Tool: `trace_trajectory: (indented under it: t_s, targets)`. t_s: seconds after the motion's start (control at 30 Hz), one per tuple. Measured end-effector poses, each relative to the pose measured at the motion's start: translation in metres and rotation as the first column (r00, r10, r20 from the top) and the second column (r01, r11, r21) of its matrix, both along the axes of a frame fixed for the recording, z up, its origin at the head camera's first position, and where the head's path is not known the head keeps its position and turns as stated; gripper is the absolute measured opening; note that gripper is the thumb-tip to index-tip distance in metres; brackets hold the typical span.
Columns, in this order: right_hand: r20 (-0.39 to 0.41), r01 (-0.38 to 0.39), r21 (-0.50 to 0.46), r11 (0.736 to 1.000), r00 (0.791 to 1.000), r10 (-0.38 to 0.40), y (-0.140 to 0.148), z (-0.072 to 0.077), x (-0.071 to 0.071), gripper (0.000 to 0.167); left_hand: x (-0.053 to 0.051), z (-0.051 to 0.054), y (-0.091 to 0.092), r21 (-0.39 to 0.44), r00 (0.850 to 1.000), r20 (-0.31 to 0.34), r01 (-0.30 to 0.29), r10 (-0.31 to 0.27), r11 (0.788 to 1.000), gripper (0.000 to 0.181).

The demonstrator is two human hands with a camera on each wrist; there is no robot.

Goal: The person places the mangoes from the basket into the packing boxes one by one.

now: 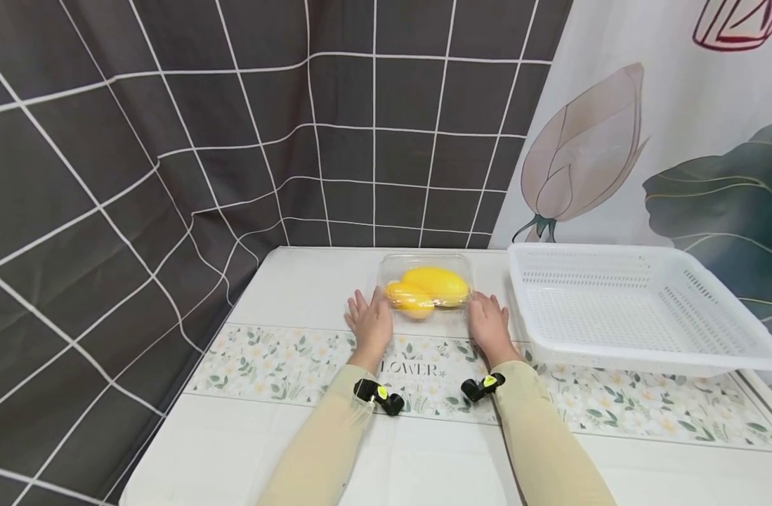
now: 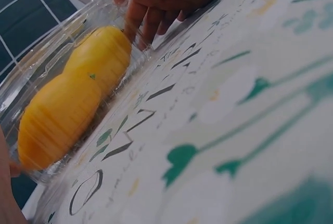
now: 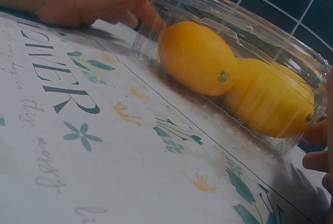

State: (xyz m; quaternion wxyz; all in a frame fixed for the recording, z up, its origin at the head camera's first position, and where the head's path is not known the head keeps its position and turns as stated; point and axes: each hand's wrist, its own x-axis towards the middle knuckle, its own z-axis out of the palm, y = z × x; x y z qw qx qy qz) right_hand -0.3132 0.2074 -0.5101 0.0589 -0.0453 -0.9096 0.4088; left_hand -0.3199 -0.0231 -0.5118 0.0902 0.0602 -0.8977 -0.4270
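A clear plastic clamshell box (image 1: 392, 267) sits toward the back of the table with two yellow oval fruits inside, the larger fruit (image 1: 439, 284) behind the smaller fruit (image 1: 409, 298). My left hand (image 1: 371, 325) rests at the box's left side, its fingers spread and fairly straight. On the opposite side, my right hand (image 1: 489, 325) touches the box edge with its fingers extended. A small green stem end shows on a fruit (image 3: 195, 57) in the right wrist view. The lid looks closed over the fruits.
A white perforated plastic basket (image 1: 588, 309) stands on the right, close to my right hand. The white table (image 1: 284, 450) carries a floral printed band. Behind hangs a dark grid-patterned curtain (image 1: 341, 154), with a white flower-printed curtain (image 1: 581, 154) at right.
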Motion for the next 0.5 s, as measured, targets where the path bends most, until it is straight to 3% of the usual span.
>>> trace_trajectory:
  t_s: [0.27, 0.5]
  targets:
    - [0.0, 0.126, -0.149, 0.981, 0.992, -0.127, -0.0033, 0.001, 0.0014, 0.057, -0.001, -0.0013, -0.003, 0.077, 0.993, -0.104, -0.041, 0.049, 0.996, 0.05]
    - [0.009, 0.173, -0.259, 0.95, 0.984, -0.177, -0.0048, -0.0008, 0.0024, 0.056, 0.0005, -0.0029, -0.0045, 0.111, 0.991, -0.12, -0.045, 0.058, 0.993, 0.052]
